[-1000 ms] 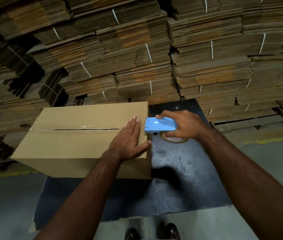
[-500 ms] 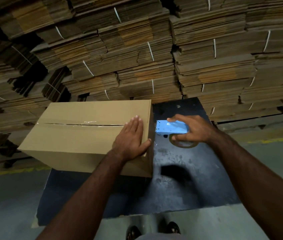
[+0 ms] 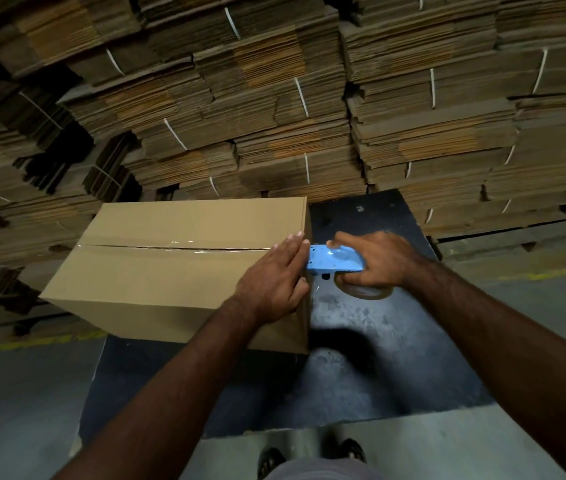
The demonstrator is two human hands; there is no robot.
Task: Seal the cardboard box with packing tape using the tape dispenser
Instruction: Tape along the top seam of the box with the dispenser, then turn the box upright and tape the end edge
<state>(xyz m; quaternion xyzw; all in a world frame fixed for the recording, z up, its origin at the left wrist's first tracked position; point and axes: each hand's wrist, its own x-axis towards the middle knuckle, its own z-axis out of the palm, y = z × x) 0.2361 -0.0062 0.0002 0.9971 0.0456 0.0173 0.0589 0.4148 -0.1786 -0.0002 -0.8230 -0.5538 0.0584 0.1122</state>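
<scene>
Left hand [image 3: 274,277] flat, fingers straight, pressed on cardboard box [image 3: 170,268] at mid-frame; right hand [image 3: 376,263] curled round blue tape dispenser [image 3: 335,260].
Dispenser long axis left-right, nose against box's right edge at taped seam; behind, strapped cardboard stacks [image 3: 274,98] across upper frame.

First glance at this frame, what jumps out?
The blue dispenser, gripped by the right hand at the right end of the box, stands out against the dark mat. The left hand lies flat on the box top by the taped seam. Strapped bundles of flat cardboard fill the background.
</scene>
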